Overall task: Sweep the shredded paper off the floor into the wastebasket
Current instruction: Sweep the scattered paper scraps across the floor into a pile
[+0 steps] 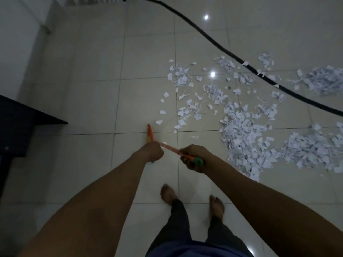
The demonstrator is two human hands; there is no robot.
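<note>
White shredded paper (246,138) lies spread over the tiled floor on the right, thin at the left edge and piled thicker toward the right. I hold an orange broom handle (169,147) with both hands. My left hand (153,151) grips it lower down, my right hand (193,157) grips the top near a green end cap. The broom's orange head (149,133) touches the floor just left of the nearest paper scraps. No wastebasket is in view.
A thick black cable (219,46) curves across the floor over the far paper. A dark table (20,119) stands at the left by the white wall (16,38). My bare feet (168,194) stand on the tiles just behind the broom.
</note>
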